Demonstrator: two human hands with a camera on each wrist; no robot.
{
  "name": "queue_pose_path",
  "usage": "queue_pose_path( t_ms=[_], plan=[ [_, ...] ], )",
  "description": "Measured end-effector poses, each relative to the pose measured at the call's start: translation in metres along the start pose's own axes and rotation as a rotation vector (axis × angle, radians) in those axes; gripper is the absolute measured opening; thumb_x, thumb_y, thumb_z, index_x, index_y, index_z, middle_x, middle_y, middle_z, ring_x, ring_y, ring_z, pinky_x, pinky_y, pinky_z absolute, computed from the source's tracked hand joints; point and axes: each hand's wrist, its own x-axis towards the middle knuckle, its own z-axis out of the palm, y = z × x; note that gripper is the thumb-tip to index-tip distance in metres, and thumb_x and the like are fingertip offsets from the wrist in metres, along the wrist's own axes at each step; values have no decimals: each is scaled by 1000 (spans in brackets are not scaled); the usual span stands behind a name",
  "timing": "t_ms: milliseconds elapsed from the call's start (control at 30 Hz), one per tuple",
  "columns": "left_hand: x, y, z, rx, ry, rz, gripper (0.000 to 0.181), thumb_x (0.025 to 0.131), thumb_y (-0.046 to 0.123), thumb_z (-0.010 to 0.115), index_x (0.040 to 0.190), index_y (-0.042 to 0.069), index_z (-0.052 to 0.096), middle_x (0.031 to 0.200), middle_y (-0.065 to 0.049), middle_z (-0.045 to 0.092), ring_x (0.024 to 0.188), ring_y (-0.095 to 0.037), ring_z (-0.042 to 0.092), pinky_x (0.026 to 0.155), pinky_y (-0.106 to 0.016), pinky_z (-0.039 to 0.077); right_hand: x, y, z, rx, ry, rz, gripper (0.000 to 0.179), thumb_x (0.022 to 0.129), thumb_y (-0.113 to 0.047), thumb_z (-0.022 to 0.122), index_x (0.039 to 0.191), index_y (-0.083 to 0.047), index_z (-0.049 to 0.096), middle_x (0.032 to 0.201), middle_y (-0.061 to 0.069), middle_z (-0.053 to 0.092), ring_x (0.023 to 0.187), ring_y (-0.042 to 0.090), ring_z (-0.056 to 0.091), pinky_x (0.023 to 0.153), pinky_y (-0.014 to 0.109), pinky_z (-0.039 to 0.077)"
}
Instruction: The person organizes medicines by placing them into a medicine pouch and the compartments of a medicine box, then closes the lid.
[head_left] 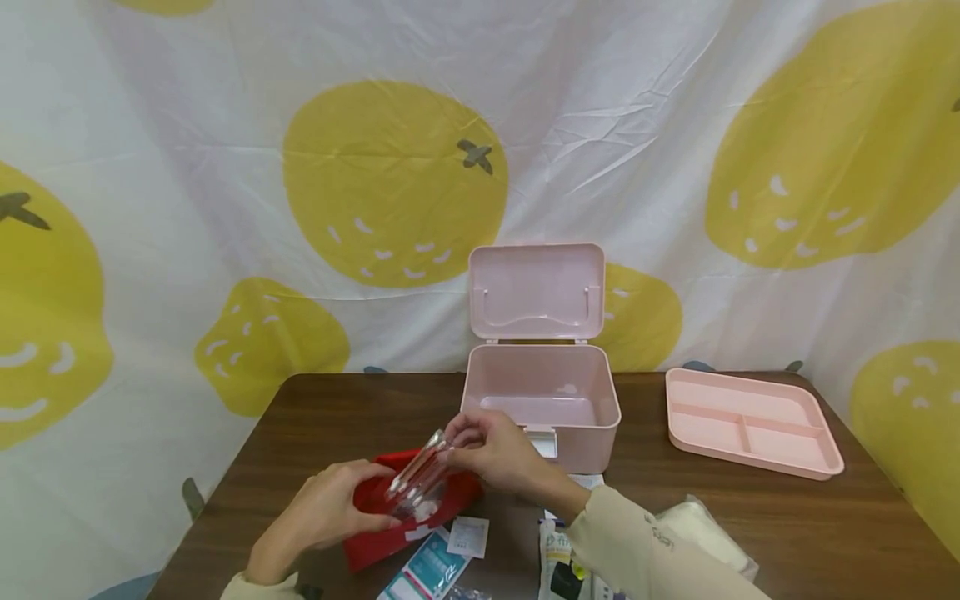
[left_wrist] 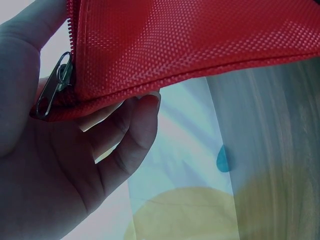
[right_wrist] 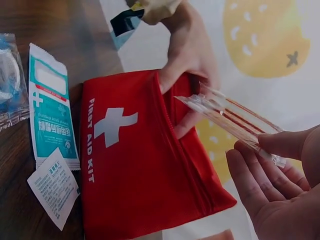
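Observation:
My left hand [head_left: 330,504] grips the red first aid pouch [right_wrist: 130,175] by its unzipped side, thumb and fingers on the edge near the zipper pull [left_wrist: 55,85]. White lettering and a white cross mark its front. In my right hand [head_left: 495,450], thumb and fingers pinch a clear packet of reddish-brown swab sticks [right_wrist: 237,120]. The packet slants over the pouch's mouth, its lower end close to the left hand's fingers. Other clear wrapping shows inside the opening. Beside the pouch lie a teal dressing packet [right_wrist: 50,105] and a small white alcohol pad sachet [right_wrist: 54,187].
A pink box [head_left: 540,408] stands behind the hands, lid [head_left: 537,292] raised. To its right is a pink divided tray [head_left: 750,421]. Under and beside the right sleeve lie a gauze packet [head_left: 557,550] and a white wrapped bundle [head_left: 708,533]. A clear-wrapped roll [right_wrist: 10,80] sits beyond the dressing.

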Motion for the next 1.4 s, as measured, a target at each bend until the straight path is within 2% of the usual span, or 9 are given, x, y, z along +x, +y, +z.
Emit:
queue_pose_path(
  t_ms=[33,300,567,867,1133,1400],
  plan=[
    [0,0,0,2,1,4,60,74,46,85,121,13,67,105,2,68,88,-15,62,76,-42,59,0,0,2,-16,5,-5,16,88,-10,74,100,-6,65,88,7,71,77,19,67,77,46,60],
    [2,0,-1,-23,-25,-9,61,75,47,84,122,12,67,104,3,68,87,-15,62,76,-42,60,5,3,13,-129,46,-86,16,84,-11,77,95,-6,66,85,4,69,75,10,65,69,21,55],
    [2,1,-1,-25,-31,-25,61,74,46,85,121,12,67,104,2,67,89,-17,62,77,-44,59,6,6,21,-226,51,-114,13,85,-11,77,93,-11,66,84,-1,69,75,8,65,70,21,55],
    [2,3,0,-26,-31,-16,58,76,44,84,121,12,67,101,2,67,86,-15,64,72,-39,60,6,14,34,-287,-6,-197,15,82,-3,77,87,-9,65,81,3,72,70,1,62,62,18,52],
    [2,2,0,-8,-16,4,58,76,44,84,121,11,67,102,1,68,87,-16,64,70,-37,60,8,17,40,-386,-63,-194,14,84,-3,76,85,-11,64,79,-1,72,70,-2,61,67,15,52],
    [3,2,0,-32,-26,14,59,76,44,84,122,10,67,103,0,68,88,-17,65,70,-37,61,12,19,41,-509,-101,-195,9,85,-9,76,83,-12,68,77,-6,71,67,-3,58,63,12,50]
  ],
)
